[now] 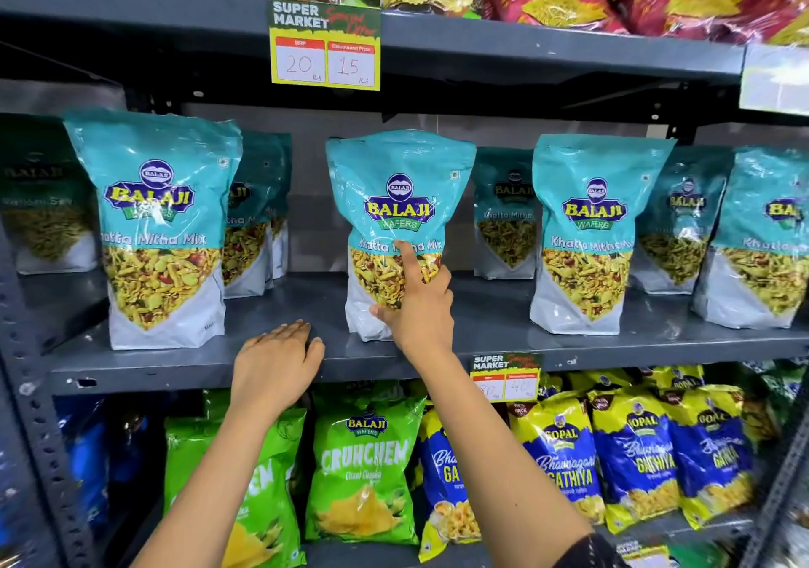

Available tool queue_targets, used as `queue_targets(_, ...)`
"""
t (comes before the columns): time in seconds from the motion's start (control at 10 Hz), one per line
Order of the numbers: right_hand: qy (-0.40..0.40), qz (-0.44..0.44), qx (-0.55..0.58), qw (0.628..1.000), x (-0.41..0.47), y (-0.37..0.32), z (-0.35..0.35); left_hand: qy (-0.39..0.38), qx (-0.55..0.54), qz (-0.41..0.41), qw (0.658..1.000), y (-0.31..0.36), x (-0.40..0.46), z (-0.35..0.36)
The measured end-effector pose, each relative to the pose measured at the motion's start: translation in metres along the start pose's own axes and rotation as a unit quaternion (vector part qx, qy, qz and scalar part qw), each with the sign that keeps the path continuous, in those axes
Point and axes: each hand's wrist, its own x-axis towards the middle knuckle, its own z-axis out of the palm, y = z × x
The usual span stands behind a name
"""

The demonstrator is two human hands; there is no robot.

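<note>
Teal and white, the middle pouch of Khatta Mitha Mix stands upright on the grey metal shelf, its long axis vertical and its base near the shelf's front edge. The right hand is on its lower front: the index finger lies straight up the face of the pack to the printed name, the thumb meets the lower left corner, and the other fingers curl at the right side. Whether that grip truly clamps the pack or only steadies it, I cannot tell; the hand looks half closed around the bottom. The pouch lies directly ahead of and above this hand, so the right hand is plainly the nearer one.

The left hand rests flat, fingers straight and together, on the shelf's front lip just left of the pouch, holding nothing.

Matching teal pouches stand to either side: one at the left, one at the right, with more behind them. Each has a clear window showing a yellow snack mix inside. A price tag hangs from the shelf above, reading 20 and 15. Below, green Crunchem bags and blue-and-yellow Gathiya bags fill the lower shelf.
</note>
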Motion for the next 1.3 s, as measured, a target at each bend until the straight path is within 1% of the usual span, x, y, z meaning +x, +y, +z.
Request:
queue_targets(0.6, -0.019, 0.008, -0.005, 1.000, -0.001, -0.003, -0.003, -0.012, 0.001, -0.006, 1.000, -0.001, 0.002, -0.003)
queue_targets(0.8, 0.001, -0.006, -0.012, 1.000, -0.004, -0.003, -0.002, -0.005, -0.007, 0.004, 1.000, -0.002, 0.005, -0.002)
queue_targets(0.9, 0.022, -0.024, 0.001, 0.999, -0.005, 0.000, 0.002, 0.007, -0.011, 0.010, 1.000, -0.003, 0.007, 0.001)
queue_targets(1.0, 0.039, -0.015, 0.019, 0.999, -0.013, 0.008, 0.008, 0.013, -0.015, 0.013, 1.000, -0.003, 0.006, 0.005)
queue_targets(1.1, 0.036, 0.004, 0.015, 0.999, -0.021, 0.019, 0.010, 0.012, -0.017, 0.010, 1.000, -0.001, 0.006, 0.006)
queue_targets(1.2, 0.005, 0.029, -0.050, 0.998, -0.030, 0.029, 0.008, -0.003, -0.022, 0.003, 1.000, 0.003, 0.003, -0.001)
queue_targets(1.3, 0.014, 0.047, -0.119, 0.992, -0.044, 0.038, 0.015, -0.022, -0.025, -0.010, 0.999, 0.007, 0.001, -0.008)
